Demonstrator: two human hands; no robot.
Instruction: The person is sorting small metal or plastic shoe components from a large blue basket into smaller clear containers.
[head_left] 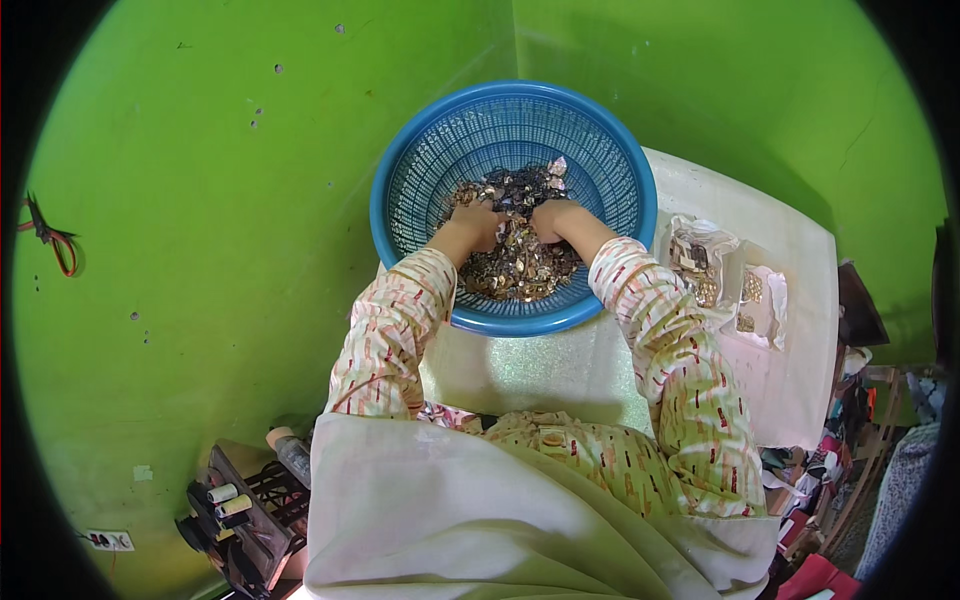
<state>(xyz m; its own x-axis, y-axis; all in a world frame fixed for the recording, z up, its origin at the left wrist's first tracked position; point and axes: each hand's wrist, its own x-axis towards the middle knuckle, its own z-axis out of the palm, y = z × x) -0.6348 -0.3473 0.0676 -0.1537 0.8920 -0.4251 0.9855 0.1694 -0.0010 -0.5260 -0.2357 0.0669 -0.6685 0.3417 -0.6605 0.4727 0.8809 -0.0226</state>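
Note:
A big blue plastic basket (393, 212) with latticed sides holds a heap of small shiny pieces (515, 275), mixed gold, silver and dark. They look like metal trinkets or jewellery, but single pieces are too small to name. My left hand (482, 226) reaches into the left part of the heap, and my right hand (553, 220) into the right part, a short gap between them. Both hands point down, and their fingers are largely buried among the pieces. What they grip, if anything, is hidden. A larger pale, glinting piece (557, 168) sticks up at the heap's far edge.
The basket rests on a white table (790, 240) against green walls. Right of it stand two small open packs (765, 305) with gold-coloured pieces. Red-handled scissors (55, 240) hang on the left wall. Thread spools (232, 505) sit on a rack lower left; cloth (815, 578) is piled lower right.

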